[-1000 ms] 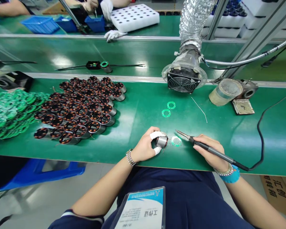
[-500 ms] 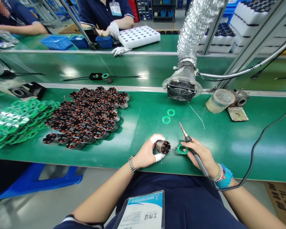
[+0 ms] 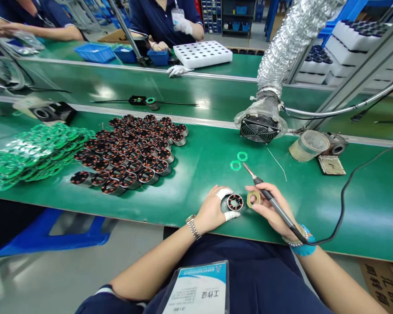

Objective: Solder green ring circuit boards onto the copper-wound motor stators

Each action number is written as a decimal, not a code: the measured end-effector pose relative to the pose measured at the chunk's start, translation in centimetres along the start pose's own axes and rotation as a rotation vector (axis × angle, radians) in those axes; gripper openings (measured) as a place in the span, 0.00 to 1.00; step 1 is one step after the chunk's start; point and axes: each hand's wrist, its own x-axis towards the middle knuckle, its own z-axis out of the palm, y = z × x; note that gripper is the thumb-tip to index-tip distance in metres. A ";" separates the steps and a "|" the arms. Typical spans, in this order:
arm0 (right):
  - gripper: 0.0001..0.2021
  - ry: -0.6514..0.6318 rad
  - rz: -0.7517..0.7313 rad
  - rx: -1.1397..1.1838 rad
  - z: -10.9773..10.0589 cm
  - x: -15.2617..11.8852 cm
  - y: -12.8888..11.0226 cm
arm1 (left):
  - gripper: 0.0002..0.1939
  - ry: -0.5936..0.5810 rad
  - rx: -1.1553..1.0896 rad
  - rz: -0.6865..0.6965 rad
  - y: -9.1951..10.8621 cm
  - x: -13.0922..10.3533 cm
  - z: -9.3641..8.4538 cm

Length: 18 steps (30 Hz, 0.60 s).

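My left hand [image 3: 214,208], with white covers on thumb and finger, grips a motor stator [image 3: 235,202] by its sides; its round face with copper windings points up at me. Just right of it, my right hand [image 3: 272,206] pinches a ring-shaped circuit board [image 3: 253,199], its tan side showing. The same hand also holds a soldering iron [image 3: 275,203] across its fingers, tip pointing up and left. Two green ring boards [image 3: 236,165] lie on the bench beyond the iron's tip. A thin bent solder wire [image 3: 277,164] rests to their right.
Many stators [image 3: 134,152] stand grouped on the left, beside a heap of green boards [image 3: 36,152]. A fume extractor [image 3: 260,126] hangs ahead. A cup [image 3: 309,146] and a sponge tray [image 3: 331,165] sit at right. The iron's cord [image 3: 343,209] loops rightward. Co-workers sit across the bench.
The stator has turned from lying sideways to facing up. The board in my right hand has flipped from its green side to its tan side. The view has shifted slightly.
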 end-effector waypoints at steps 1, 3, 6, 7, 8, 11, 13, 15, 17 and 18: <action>0.18 0.010 0.000 -0.016 -0.2 0.1 0.0 | 0.29 0.009 -0.002 0.005 0.0 0.0 0.0; 0.16 0.034 0.003 -0.053 -0.3 0.4 -0.1 | 0.26 0.014 -0.004 0.018 0.0 0.0 0.0; 0.16 0.074 0.039 -0.224 -0.2 1.2 -0.5 | 0.24 0.015 -0.009 0.027 0.1 0.0 0.0; 0.17 0.081 0.048 -0.335 -0.1 1.5 -0.6 | 0.24 0.016 -0.012 0.027 0.1 0.0 -0.1; 0.17 0.079 0.043 -0.454 0.1 1.9 -0.7 | 0.24 0.019 -0.015 0.027 0.2 0.0 -0.1; 0.22 0.006 -0.097 -0.708 0.7 2.7 -0.7 | 0.24 0.025 -0.033 0.016 0.3 -0.1 -0.3; 0.25 -0.104 -0.213 -0.744 0.9 3.1 -0.5 | 0.25 0.020 -0.055 -0.015 0.5 -0.1 -0.4; 0.25 -0.242 -0.274 -0.722 1.0 3.5 -0.3 | 0.24 0.013 -0.077 -0.054 0.8 -0.1 -0.5; 0.23 -0.362 -0.310 -0.681 0.9 3.9 0.0 | 0.22 0.016 -0.093 -0.076 0.9 -0.1 -0.6; 0.23 -0.401 -0.323 -0.665 0.8 4.1 0.0 | 0.22 0.018 -0.096 -0.078 0.9 -0.2 -0.6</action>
